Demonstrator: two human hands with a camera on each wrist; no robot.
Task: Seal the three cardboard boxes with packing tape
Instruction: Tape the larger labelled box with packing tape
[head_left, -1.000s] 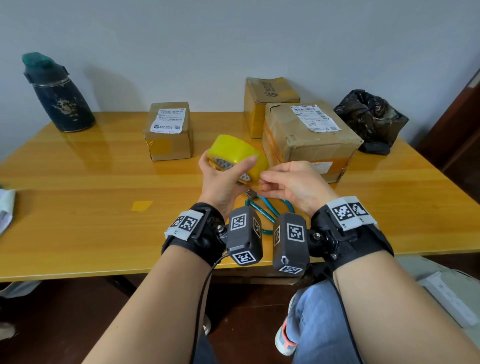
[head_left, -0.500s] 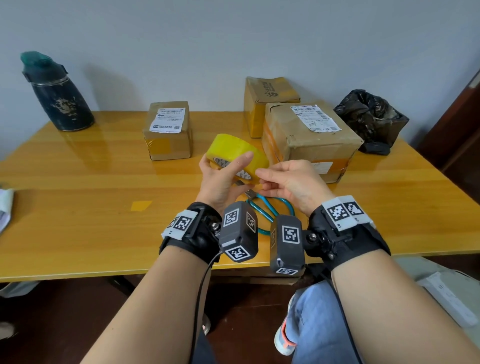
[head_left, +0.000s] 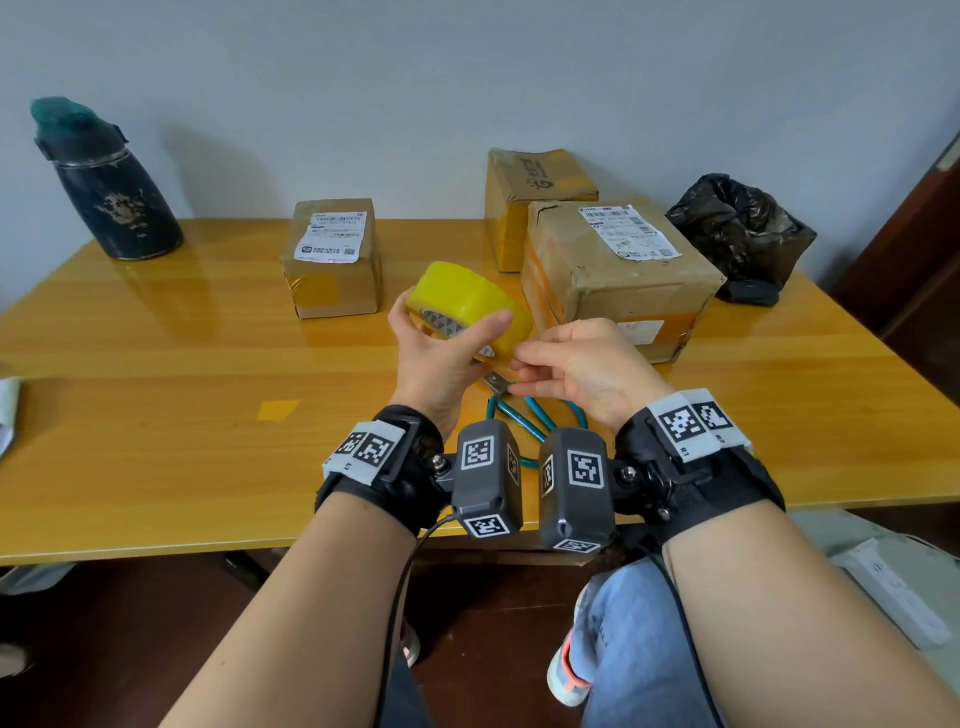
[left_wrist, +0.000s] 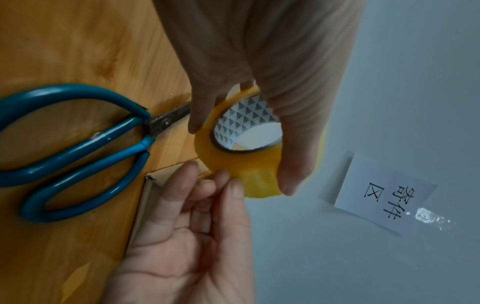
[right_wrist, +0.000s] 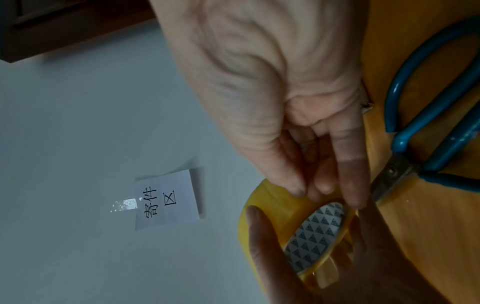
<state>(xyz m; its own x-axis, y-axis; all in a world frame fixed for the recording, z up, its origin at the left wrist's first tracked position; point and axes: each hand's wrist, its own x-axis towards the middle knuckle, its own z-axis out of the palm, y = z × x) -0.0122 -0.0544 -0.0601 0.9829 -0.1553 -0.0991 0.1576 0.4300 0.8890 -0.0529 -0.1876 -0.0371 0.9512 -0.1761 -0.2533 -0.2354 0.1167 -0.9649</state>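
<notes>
While the left hand grips the tape roll, the right hand apparently pinches its edge; the tape may tear or re-stick.

You have three boxes on the table: one small at the left, one tall at the back, one large in front of it. Two of them carry one white label each; the tall one shows print only. You have one tape roll, one pair of scissors, one dark flask, one black bag and one yellow scrap on the wood. One paper sign hangs on the wall. Two hands are in view, your left hand and right hand, with one camera block at each wrist.
</notes>
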